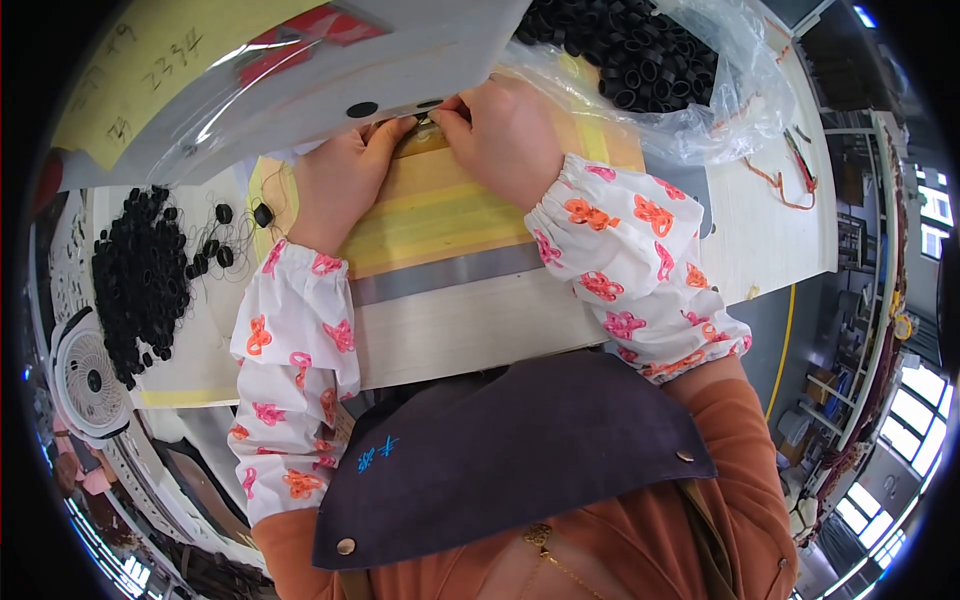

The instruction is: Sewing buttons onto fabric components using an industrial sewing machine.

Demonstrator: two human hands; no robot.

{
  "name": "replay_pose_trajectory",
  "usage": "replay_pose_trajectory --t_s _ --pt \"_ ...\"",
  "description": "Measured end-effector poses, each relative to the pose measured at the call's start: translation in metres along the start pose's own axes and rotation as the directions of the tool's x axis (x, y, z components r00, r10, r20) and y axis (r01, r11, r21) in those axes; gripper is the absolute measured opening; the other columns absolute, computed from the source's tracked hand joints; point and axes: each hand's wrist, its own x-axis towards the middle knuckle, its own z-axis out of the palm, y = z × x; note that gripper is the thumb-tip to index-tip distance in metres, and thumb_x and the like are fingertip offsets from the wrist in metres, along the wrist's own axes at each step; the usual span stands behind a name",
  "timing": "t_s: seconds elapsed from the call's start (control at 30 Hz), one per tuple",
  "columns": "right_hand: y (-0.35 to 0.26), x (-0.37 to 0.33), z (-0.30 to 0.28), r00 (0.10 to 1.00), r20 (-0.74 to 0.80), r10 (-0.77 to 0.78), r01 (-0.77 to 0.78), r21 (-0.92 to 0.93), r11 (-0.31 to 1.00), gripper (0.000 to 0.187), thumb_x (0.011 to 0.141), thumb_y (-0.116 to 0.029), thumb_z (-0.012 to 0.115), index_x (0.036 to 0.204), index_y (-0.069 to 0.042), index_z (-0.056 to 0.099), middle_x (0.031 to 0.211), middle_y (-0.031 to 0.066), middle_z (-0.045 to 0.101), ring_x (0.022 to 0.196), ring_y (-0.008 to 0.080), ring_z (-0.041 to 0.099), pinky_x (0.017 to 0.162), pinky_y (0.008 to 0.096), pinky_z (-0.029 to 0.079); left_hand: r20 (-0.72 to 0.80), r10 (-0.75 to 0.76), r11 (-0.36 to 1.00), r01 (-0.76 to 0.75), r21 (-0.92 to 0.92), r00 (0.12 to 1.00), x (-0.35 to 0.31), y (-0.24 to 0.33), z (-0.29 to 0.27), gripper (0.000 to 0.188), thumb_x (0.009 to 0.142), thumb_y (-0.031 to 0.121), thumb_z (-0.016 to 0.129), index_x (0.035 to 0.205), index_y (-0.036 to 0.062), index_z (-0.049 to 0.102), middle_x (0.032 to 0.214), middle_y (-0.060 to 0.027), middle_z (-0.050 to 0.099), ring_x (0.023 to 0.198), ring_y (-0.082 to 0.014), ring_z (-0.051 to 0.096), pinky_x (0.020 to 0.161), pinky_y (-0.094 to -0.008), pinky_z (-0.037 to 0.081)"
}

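Observation:
My left hand [345, 182] and my right hand [508, 140] meet at the lower front of a light grey machine [440, 60]. Thumb and fingers are pinched together on both, the tips almost touching. Something small and dark shows between them, too covered to name. Under the hands lies a work surface crossed by yellow and tan tape strips [440, 215]. Left of my left hand are a couple of loose black pieces [263, 215] with thin wire tails. Behind my right hand sits a heap of short black rings [650, 65] in a clear plastic bag [755, 75].
A big pile of black wired pieces [140, 270] covers the table's left side, with a white fan [92, 378] beyond its edge. On the right lie a slim hand tool [802, 165] and an orange cord [768, 180]. Yellow paper [130, 75] is fixed to the machine.

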Motion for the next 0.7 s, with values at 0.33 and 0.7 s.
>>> replay_pose_trajectory --t_s 0.33,0.7 --pt "0.002 0.002 0.000 1.000 0.011 0.025 -0.025 -0.025 0.999 0.011 0.070 -0.010 0.062 0.072 0.000 0.060 0.063 0.0125 0.059 0.055 0.0265 0.058 0.052 0.0330 0.046 0.021 -0.049 0.995 0.047 0.084 0.999 0.003 0.004 0.001 0.029 0.079 0.037 0.056 0.080 0.0092 0.066 0.058 -0.0045 0.059 0.051 -0.0178 0.055 0.052 -0.0286 0.041" --pt "0.004 -0.002 -0.007 0.997 0.054 0.052 -0.056 0.075 0.996 0.011 0.070 -0.011 0.062 0.072 -0.002 0.056 0.065 0.0108 0.058 0.058 0.0256 0.057 0.052 0.0339 0.044 -0.130 0.159 0.987 -0.155 0.034 0.979 -0.008 0.007 0.005 0.029 0.079 0.033 0.056 0.075 0.0057 0.063 0.058 -0.0078 0.058 0.053 -0.0237 0.056 0.049 -0.0337 0.040"
